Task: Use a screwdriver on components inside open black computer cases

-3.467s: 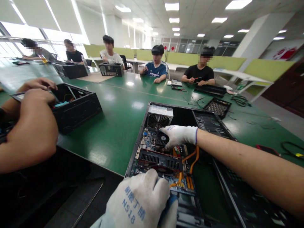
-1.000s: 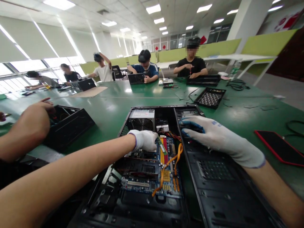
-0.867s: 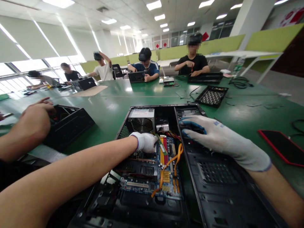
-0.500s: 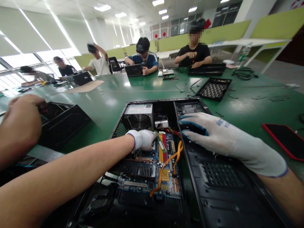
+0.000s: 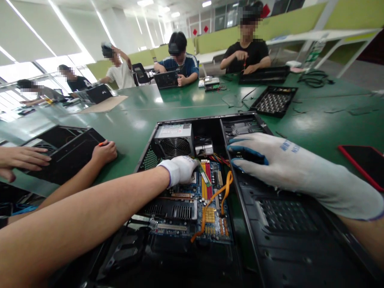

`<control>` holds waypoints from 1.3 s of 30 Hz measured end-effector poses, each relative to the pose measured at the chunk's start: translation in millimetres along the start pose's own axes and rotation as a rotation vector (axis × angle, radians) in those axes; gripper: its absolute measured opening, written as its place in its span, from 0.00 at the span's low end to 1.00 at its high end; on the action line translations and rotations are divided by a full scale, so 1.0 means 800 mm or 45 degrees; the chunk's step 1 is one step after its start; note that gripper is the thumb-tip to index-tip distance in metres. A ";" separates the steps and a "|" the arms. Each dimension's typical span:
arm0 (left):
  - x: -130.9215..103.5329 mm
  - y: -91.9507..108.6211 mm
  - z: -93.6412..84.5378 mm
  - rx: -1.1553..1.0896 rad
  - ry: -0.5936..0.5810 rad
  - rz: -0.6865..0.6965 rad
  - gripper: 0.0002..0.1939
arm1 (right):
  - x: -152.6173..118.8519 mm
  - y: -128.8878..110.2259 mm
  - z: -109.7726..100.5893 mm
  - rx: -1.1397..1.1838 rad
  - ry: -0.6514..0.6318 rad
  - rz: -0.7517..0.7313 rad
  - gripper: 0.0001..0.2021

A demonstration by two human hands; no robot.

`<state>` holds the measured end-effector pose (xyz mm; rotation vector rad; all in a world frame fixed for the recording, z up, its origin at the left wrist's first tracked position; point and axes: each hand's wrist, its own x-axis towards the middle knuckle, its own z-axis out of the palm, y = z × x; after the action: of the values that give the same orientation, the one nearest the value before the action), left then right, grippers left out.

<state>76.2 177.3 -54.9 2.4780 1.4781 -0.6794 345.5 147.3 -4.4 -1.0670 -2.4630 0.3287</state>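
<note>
A person wearing white gloves works inside an open computer case (image 5: 270,240) lying flat on a green worktop (image 5: 141,120). The left hand (image 5: 180,170) curls closed around one end of a green memory stick (image 5: 204,176), which stands over the red and yellow slots of the motherboard (image 5: 195,208). The right hand (image 5: 279,164) lies flat, fingers spread open, on the black drive bay just beside it. Beyond the left hand sits the power supply fan (image 5: 174,146). Orange cables (image 5: 214,200) cross the board below both hands. To the far left, a co-worker's bare hands (image 5: 103,152) rest on another black case (image 5: 64,150). A red-edged phone (image 5: 364,160) lies to the right.
</note>
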 end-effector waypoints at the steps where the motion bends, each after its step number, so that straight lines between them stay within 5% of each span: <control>1: 0.000 0.000 -0.001 0.011 -0.003 -0.009 0.29 | 0.000 -0.001 0.000 0.001 0.005 -0.003 0.23; 10: 0.004 -0.001 -0.002 0.091 -0.088 -0.028 0.21 | 0.001 0.002 0.000 0.009 0.041 -0.084 0.21; 39: -0.003 0.008 -0.014 0.151 -0.126 -0.045 0.24 | -0.001 0.001 0.000 0.007 0.049 -0.087 0.20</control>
<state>83.9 176.3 -44.0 2.4684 1.4891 -0.9072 346.5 147.3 -4.9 -0.9752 -2.4563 0.2908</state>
